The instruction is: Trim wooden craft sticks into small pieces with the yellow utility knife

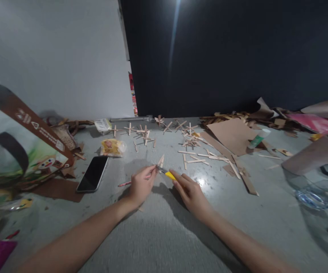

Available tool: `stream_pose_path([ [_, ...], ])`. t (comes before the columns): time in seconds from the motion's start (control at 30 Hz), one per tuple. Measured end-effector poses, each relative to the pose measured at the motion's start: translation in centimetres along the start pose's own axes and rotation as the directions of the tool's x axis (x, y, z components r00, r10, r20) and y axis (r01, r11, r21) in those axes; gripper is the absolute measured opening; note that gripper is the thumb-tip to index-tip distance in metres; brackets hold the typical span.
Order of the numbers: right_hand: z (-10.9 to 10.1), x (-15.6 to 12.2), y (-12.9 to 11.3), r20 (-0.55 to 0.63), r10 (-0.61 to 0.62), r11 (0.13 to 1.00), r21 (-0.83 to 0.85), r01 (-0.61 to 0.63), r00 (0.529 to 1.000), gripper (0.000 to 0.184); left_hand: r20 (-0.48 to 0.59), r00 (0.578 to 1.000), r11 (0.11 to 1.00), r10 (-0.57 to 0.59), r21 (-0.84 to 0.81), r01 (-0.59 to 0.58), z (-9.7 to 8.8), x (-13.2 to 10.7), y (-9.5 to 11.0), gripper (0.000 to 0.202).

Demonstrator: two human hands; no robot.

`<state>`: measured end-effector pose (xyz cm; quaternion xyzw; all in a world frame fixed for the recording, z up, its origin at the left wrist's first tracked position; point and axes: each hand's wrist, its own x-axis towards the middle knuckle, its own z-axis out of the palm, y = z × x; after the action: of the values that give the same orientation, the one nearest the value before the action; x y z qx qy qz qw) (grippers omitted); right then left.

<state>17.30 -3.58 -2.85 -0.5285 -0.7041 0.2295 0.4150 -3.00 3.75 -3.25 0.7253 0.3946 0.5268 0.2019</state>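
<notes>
My right hand (191,191) grips a yellow utility knife (169,174), its grey blade end pointing left towards my left fingertips. The fingers of my left hand (142,184) are pinched at the blade tip on what looks like a thin wooden stick, mostly hidden by the fingers. Just beyond the fingertips, pale wooden sticks (161,160) show in a narrow V. A thin reddish patterned pencil or pen (124,184) lies partly beneath my left hand. Farther back are several crossed-stick pieces (145,134) and loose flat sticks (196,161).
A black phone (92,174) and a yellow wrapped packet (112,148) lie left, beside a large printed bag (24,140). Brown cardboard (229,134), a glue stick (259,138), a cardboard tube (309,155) and clear plastic (314,197) are on the right. A dark panel (232,57) stands behind.
</notes>
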Motion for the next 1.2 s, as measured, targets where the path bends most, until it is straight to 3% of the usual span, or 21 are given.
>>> stream_pose_path([
  [0.43,-0.04,0.02,0.17,-0.002,-0.015,1.000,0.018,0.015,1.000,0.049,0.015,0.977,0.971,0.212,0.112,-0.212,-0.13,0.11,0.05,0.021],
  [0.7,-0.12,0.02,0.10,0.001,0.007,0.999,0.034,-0.007,1.000,0.050,0.062,0.992,0.985,0.110,0.130,-0.117,-0.08,-0.13,-0.05,0.023],
  [0.9,-0.19,0.02,0.11,0.016,0.010,0.999,0.042,-0.011,1.000,0.049,0.081,0.990,0.990,0.112,0.073,-0.118,-0.08,-0.06,0.40,0.023],
  [1.2,-0.29,0.32,0.12,-0.020,-0.045,0.997,-0.068,0.043,0.999,0.047,0.080,0.995,0.993,0.062,0.096,-0.070,-0.01,0.06,0.20,0.021],
])
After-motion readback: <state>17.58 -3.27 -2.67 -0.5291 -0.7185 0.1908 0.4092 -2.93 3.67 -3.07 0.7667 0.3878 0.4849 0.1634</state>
